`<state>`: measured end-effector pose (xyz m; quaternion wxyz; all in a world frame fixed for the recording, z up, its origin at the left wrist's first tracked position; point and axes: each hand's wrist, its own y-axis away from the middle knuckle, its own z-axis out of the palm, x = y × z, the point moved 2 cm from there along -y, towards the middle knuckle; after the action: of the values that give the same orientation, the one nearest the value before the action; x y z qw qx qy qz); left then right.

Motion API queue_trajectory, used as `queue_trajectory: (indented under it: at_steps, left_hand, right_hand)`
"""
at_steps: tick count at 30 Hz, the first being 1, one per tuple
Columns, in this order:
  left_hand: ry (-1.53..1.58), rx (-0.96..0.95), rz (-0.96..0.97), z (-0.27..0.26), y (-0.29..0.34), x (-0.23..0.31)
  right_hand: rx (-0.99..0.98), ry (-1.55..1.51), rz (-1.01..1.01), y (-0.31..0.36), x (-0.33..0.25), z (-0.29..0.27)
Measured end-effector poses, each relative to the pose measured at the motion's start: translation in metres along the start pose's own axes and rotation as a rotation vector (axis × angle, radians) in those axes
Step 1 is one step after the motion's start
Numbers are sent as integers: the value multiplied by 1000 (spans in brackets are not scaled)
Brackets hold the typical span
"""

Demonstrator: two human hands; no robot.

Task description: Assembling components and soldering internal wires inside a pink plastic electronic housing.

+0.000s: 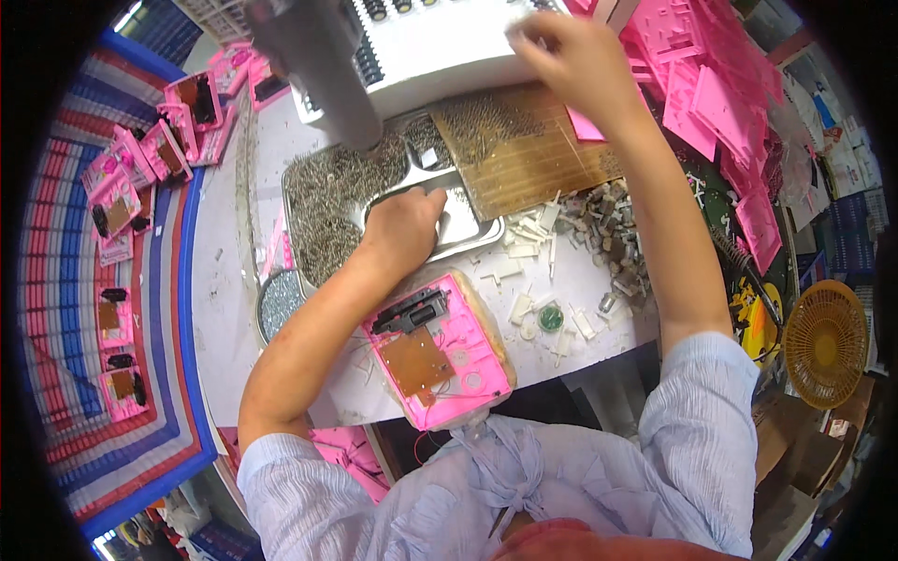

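Note:
My left hand (404, 229) is curled closed over a metal tray (496, 227) with compartments. What its fingers hold, if anything, is hidden. Small screws (327, 201) heap the tray's left side. Reaching far right, my right hand (572, 58) is bent at the fingers beside a white foam box (449, 51) that carries rows of small black parts (376, 9). Blur at its fingertips hides whether it grips anything. Nearest my body lies a pink plastic casing (482, 351) on a pad, with a brown circuit board (416, 365) and a black module (409, 311) in it.
A dark grey cylinder (323, 79) hangs over the tray. More screws cover a wooden board (524, 159). White plastic pieces (510, 269) and grey parts (613, 234) lie scattered to the right. Pink casings (716, 103) pile up at right; assembled ones (117, 206) sit on striped cloth at left.

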<state>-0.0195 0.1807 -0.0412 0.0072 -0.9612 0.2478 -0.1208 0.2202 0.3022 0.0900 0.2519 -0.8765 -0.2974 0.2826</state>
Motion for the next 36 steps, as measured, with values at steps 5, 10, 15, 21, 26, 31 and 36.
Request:
queue_trajectory:
  at_steps: [5,10,15,21,26,31,36]
  left_hand:
    - [147,113,-22,-50,19,19]
    - [375,176,-222,-97,107,21]
    - [502,275,-348,-90,163,31]
    - [623,397,-482,-80,198,59]
    - [802,521,-670,-49,247,76]
    - [824,495,-634,-33,268,97]
    - [877,452,-550,-19,271,104]
  right_hand:
    - [26,327,-11,-86,121,29]
    - [37,314,-156,-76,122,25]
    - [47,301,-109,-77,111,29]
    - [86,109,-165,-92,123,17]
    - [160,-586,70,-8,10,-17]
    - [-563,-585,-77,180,-129,-4]
    - [-690,-620,-169,224,-146,24]
